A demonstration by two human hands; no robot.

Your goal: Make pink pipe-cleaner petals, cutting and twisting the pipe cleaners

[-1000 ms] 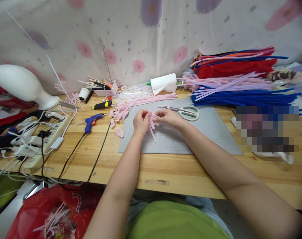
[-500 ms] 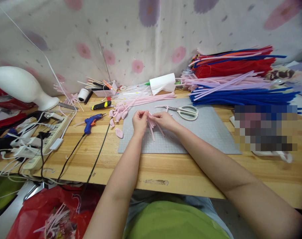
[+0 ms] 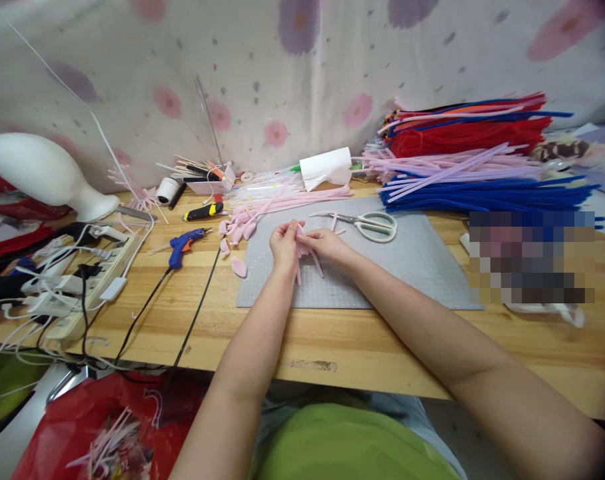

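Note:
Between my two hands is a small bundle of pink pipe cleaners (image 3: pixel 303 251), with loose ends hanging down over the grey cutting mat (image 3: pixel 407 280). My left hand (image 3: pixel 284 245) pinches it from the left, fingertips together near its top. From the right, my right hand (image 3: pixel 327 245) grips the same bundle with thumb and fingers closed. The fingers cover part of the bundle. Just beyond my right hand lie scissors (image 3: pixel 377 227) with pale handles, a short pink piece by the blades. Pink petal-like pieces (image 3: pixel 238 230) are heaped at the mat's left edge.
A blue glue gun (image 3: pixel 185 248) and a yellow-black cutter (image 3: pixel 202 212) lie to the left, near a power strip (image 3: pixel 95 287) with tangled cords. Blue pipe cleaners (image 3: pixel 487 195) and other coloured bundles are stacked at the back right. A white foam head (image 3: pixel 37 170) stands far left.
My left hand has shifted slightly right, closer to the right hand. The bundle has turned a little, and its hanging ends have swung left. Both hands keep hold of it.

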